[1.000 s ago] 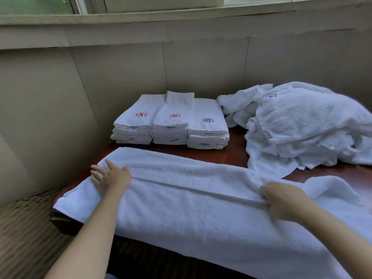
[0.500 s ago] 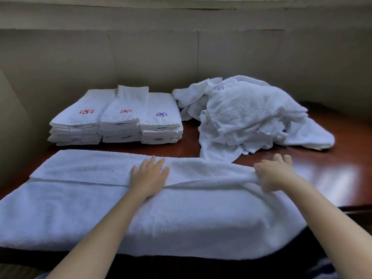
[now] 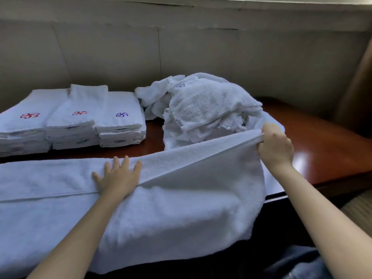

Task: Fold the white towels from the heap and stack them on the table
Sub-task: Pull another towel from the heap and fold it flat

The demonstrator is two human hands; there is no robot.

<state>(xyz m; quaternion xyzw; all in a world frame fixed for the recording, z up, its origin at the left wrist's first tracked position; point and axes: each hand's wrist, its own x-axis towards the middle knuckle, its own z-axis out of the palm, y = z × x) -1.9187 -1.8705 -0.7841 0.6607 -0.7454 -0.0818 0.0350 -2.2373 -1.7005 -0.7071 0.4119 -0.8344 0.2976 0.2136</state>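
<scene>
Now — towel (image 3: pixel 181 198) edge between fingers (image 3: pixel 261 140)

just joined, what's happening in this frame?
A person is folding a large white terry towel spread along the front of the dark wooden table. The left hand presses flat on its middle, while the right hand has a grip on the right end's edge, lifted off the table. Behind sit three stacks of folded white towels and the unfolded white towel heap.
</scene>
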